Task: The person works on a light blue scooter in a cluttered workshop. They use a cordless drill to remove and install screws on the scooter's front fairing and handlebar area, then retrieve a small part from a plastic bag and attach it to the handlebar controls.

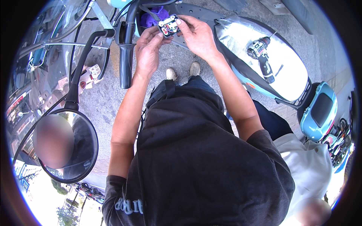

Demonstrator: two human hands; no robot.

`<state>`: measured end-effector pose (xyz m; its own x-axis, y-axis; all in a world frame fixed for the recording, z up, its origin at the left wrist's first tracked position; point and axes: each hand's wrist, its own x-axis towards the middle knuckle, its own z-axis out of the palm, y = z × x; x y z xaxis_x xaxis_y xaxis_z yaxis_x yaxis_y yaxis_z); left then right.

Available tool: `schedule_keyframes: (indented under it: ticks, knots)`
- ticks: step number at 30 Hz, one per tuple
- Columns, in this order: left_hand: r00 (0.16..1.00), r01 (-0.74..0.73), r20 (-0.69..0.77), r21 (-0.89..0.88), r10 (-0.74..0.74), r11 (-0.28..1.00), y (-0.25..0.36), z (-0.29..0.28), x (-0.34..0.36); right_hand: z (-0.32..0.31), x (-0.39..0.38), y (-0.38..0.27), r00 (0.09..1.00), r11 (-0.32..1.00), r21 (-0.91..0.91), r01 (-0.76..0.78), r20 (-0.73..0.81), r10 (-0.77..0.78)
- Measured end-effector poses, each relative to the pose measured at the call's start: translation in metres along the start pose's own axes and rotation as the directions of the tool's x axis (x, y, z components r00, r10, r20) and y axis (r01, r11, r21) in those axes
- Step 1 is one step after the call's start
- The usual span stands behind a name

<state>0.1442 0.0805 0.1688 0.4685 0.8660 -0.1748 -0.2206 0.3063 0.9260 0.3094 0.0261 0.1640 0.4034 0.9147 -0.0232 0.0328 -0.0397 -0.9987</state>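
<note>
Between my hands, above the scooter's footwell, is a small open black casing (168,25) with white parts and red wires showing inside. The fingers and thumb of my left hand (148,52) grip its lower left side. My right hand (198,37) pinches its right end, thumb resting on the top face. Just behind the casing lies a bunched purple cloth or bag (154,16).
A scooter seat (290,81) with a shiny cover carries a cordless drill (259,49) and a small dark rod (278,70). A blue top box (320,111) sits behind it. Left are a handlebar grip (126,66) and mirror (88,150). Another person (301,162) is close at right.
</note>
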Motion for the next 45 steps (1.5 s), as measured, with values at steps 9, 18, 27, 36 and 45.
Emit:
schedule_keyframes:
  ticks: [9,18,27,36,45]
  knots:
    - [1.0,0.006,0.006,-0.077,-0.006,0.997,-0.001,0.002,-0.002,-0.001,0.0,-0.006,0.998,0.998,-0.001,-0.06,-0.019,0.06]
    - [0.999,0.017,0.03,-0.166,-0.012,0.986,0.004,0.007,-0.004,-0.003,-0.003,-0.023,0.999,0.995,-0.104,0.011,-0.029,-0.014]
    - [0.997,0.054,0.059,-0.227,-0.042,0.972,0.009,0.011,-0.004,-0.005,-0.003,-0.033,0.998,0.993,-0.11,0.047,-0.024,-0.05]
    - [0.999,0.036,0.036,-0.229,-0.028,0.973,0.0,0.009,-0.003,-0.002,-0.009,-0.03,0.999,0.997,-0.076,0.023,-0.046,-0.026]
    - [0.999,0.031,0.011,-0.151,-0.03,0.988,-0.009,-0.007,-0.001,-0.006,-0.022,-0.004,0.987,0.997,-0.074,-0.009,-0.161,-0.003]
